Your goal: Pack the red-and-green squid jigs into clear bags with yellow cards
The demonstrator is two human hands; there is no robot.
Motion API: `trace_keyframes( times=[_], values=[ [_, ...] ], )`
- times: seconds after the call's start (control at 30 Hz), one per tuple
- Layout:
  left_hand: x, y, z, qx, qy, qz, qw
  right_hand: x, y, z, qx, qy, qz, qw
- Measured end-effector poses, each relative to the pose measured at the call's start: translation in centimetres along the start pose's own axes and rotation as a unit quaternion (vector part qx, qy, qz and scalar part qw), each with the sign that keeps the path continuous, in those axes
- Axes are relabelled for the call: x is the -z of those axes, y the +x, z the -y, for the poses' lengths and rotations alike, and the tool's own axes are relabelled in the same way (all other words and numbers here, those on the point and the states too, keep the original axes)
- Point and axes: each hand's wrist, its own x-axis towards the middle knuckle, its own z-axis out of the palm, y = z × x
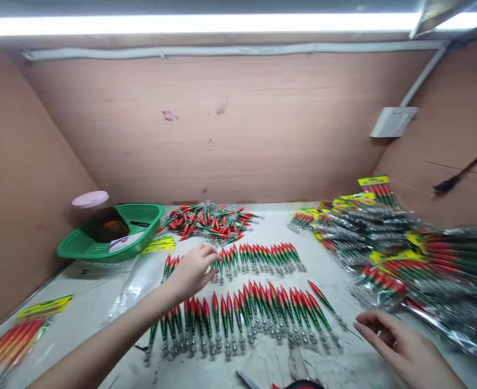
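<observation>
My left hand [193, 270] reaches across the table to the left end of the upper row of red-and-green floats [258, 258]; its fingers curl onto the floats there, and whether it grips one is unclear. A second, longer row of floats [246, 319] lies nearer to me. A loose heap of floats [212, 220] sits at the back. My right hand [400, 346] hovers low at the right with fingers apart, holding nothing, just past the right end of the near row.
A green basket [88, 248] with a dark jar and pink lid [90, 200] stands back left. Bagged floats [404, 254] pile up on the right. Empty clear bags [141, 278] and one filled pack [11, 337] lie left. Wooden walls enclose the table.
</observation>
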Motion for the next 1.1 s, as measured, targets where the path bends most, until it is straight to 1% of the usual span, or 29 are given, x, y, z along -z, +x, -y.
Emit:
trace_keyframes(
  times=[0.07,0.1,0.17,0.2,0.27,0.33,0.43,0.5,0.6,0.7,0.77,0.87,0.9,0.97,1.03,1.1],
  values=[
    [0.9,-0.3,3.3,0.071,0.030,-0.025,0.997,-0.7,2.5,2.9,0.063,-0.007,0.022,0.998],
    [1.0,-0.1,4.6,0.094,0.042,-0.032,0.994,-1.5,4.1,4.8,0.099,-0.010,0.034,0.994],
    [0.8,1.0,6.1,0.109,0.060,-0.030,0.992,-3.6,8.0,8.9,0.151,-0.016,0.063,0.986],
    [0.4,1.9,6.4,0.103,0.065,-0.021,0.992,-5.0,10.2,10.9,0.162,-0.016,0.069,0.984],
    [-0.7,4.0,6.4,0.076,0.077,0.006,0.994,-7.8,14.8,14.3,0.164,-0.018,0.072,0.984],
    [-2.1,6.1,6.2,0.050,0.090,0.035,0.994,-10.4,19.3,16.6,0.146,-0.014,0.068,0.987],
    [-3.6,8.6,6.1,0.019,0.109,0.072,0.991,-13.1,24.5,18.3,0.115,0.007,0.062,0.991],
    [-4.2,9.7,6.3,0.004,0.114,0.090,0.989,-14.3,26.8,18.6,0.105,0.025,0.064,0.992],
    [-4.7,10.5,6.7,-0.004,0.101,0.104,0.989,-15.4,28.8,18.6,0.112,0.048,0.066,0.990],
    [-4.7,10.9,7.3,0.014,0.052,0.098,0.994,-16.1,29.8,18.4,0.134,0.060,0.059,0.987],
    [-4.2,11.1,8.1,0.041,0.000,0.075,0.996,-16.1,30.4,18.3,0.151,0.061,0.043,0.986],
    [-2.7,11.2,9.9,0.104,-0.105,0.006,0.989,-15.6,31.1,17.9,0.175,0.059,0.007,0.983],
    [-2.2,11.1,10.5,0.127,-0.145,-0.023,0.981,-15.4,31.2,17.7,0.183,0.057,-0.003,0.981],
    [-1.3,10.9,11.5,0.165,-0.232,-0.076,0.956,-14.9,31.3,17.5,0.200,0.049,-0.018,0.978],
    [-0.7,10.4,11.8,0.190,-0.320,-0.119,0.920,-14.3,31.0,17.5,0.226,0.032,-0.025,0.973],
    [-0.4,9.8,11.5,0.207,-0.399,-0.153,0.880,-13.9,30.4,17.8,0.258,0.010,-0.027,0.966]
  ],
)
